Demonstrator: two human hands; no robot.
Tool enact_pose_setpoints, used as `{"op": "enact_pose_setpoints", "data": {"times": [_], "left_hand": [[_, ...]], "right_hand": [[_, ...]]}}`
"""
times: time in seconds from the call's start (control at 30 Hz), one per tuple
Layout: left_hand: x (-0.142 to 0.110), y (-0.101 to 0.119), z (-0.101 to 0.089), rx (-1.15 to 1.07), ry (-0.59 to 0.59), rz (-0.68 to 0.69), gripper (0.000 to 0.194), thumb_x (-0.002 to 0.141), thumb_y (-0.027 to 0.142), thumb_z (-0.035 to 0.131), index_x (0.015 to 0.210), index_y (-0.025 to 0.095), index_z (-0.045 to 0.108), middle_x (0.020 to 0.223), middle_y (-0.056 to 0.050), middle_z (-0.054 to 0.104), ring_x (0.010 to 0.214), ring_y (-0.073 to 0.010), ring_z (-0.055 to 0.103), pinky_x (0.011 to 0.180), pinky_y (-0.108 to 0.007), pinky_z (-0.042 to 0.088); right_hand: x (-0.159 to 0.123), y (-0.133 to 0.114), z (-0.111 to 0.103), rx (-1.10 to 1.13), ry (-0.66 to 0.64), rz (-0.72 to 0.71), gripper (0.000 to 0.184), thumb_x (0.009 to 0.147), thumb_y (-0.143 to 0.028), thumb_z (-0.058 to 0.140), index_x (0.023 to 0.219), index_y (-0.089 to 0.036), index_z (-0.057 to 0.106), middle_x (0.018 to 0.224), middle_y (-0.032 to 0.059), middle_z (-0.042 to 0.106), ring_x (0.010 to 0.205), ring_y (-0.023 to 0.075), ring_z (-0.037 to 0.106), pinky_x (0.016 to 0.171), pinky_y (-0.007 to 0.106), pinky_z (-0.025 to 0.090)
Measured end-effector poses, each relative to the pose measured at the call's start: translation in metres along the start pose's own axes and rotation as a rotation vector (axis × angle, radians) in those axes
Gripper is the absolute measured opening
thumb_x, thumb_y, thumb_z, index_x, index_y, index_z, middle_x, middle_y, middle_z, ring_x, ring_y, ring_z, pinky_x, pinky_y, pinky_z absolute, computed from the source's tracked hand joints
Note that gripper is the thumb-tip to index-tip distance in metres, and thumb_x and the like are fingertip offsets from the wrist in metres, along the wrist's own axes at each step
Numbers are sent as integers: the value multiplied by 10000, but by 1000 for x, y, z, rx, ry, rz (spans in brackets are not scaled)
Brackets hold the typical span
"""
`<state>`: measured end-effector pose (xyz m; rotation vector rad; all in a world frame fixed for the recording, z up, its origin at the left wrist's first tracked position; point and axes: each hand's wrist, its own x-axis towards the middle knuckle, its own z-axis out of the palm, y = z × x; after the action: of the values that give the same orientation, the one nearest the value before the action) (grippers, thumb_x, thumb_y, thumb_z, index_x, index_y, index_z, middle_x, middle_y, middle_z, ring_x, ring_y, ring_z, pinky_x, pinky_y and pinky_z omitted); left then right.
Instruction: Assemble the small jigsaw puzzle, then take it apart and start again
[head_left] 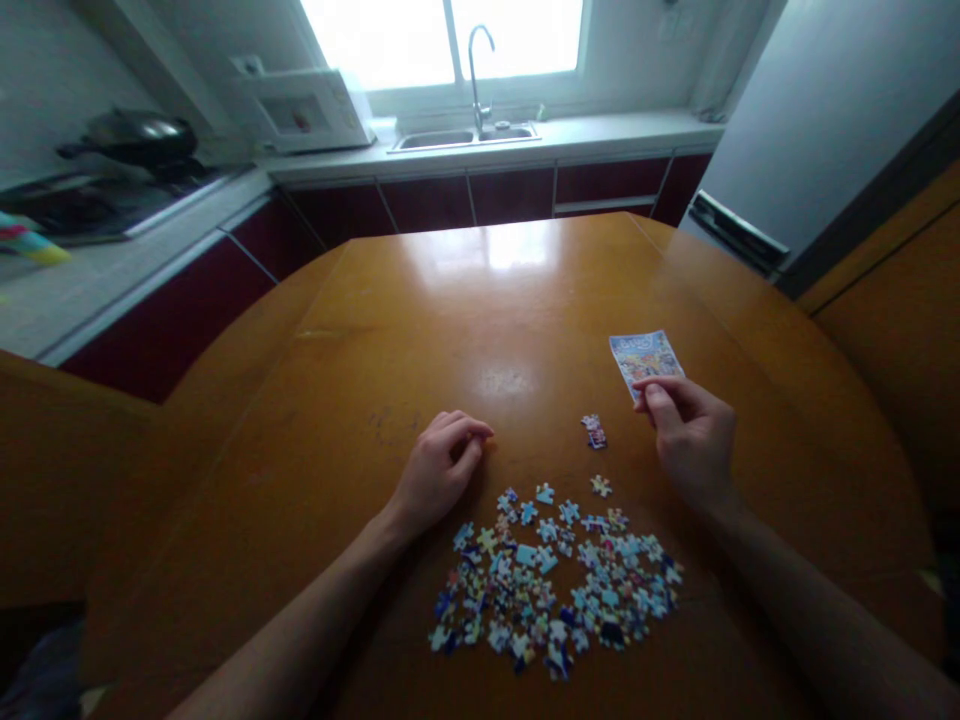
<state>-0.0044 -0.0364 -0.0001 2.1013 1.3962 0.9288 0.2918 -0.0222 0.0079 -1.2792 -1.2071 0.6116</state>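
Note:
My left hand (pixel 442 465) rests on the table to the left of the puzzle pieces, its fingers curled in and the thumb close against the index finger. No object shows in it. My right hand (pixel 694 430) is at the near edge of a small printed picture card (pixel 646 355), thumb and index finger pinched together over it. Whatever the pinch holds is hidden. Between the hands lies a small joined strip of puzzle pieces (pixel 594 431). A single pale piece (pixel 601 486) lies nearer me. Below it spreads a loose heap of jigsaw pieces (pixel 555 590).
Everything lies on a wide wooden table (pixel 420 320). Beyond it are a counter with a sink (pixel 442 140), a faucet (pixel 476 80) and a white microwave (pixel 307 112). A wok (pixel 139 138) sits on the stove at left. A tall fridge (pixel 825 120) stands at right.

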Motion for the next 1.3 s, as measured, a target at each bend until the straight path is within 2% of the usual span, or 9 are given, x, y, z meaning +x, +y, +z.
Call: {"op": "enact_pose_setpoints", "data": {"times": [0.27, 0.7, 1.3], "left_hand": [[-4, -2, -2, -15, -38, -10, 165, 951, 183, 519, 923, 196, 681, 912, -46, 667, 905, -193, 596, 822, -335, 477], [-5, 2, -3, -33, -52, -22, 171, 948, 180, 510, 915, 196, 678, 914, -53, 666, 895, -193, 615, 810, -340, 497], [-5, 2, -3, -18, -62, -3, 181, 930, 160, 511, 905, 192, 688, 908, -52, 669, 892, -187, 613, 814, -334, 495]], "right_hand": [[-6, -1, 5, -38, -48, -7, 177, 901, -281, 598, 838, -177, 727, 684, 10, 655, 633, 149, 610, 591, 268, 471], [-7, 5, 6, -47, -30, 20, 184, 898, -296, 602, 854, -172, 730, 697, 19, 663, 651, 164, 620, 604, 284, 480], [-3, 4, 4, -42, -12, -12, 189, 895, -301, 599, 859, -169, 731, 687, 16, 661, 631, 160, 617, 583, 273, 480]]}}
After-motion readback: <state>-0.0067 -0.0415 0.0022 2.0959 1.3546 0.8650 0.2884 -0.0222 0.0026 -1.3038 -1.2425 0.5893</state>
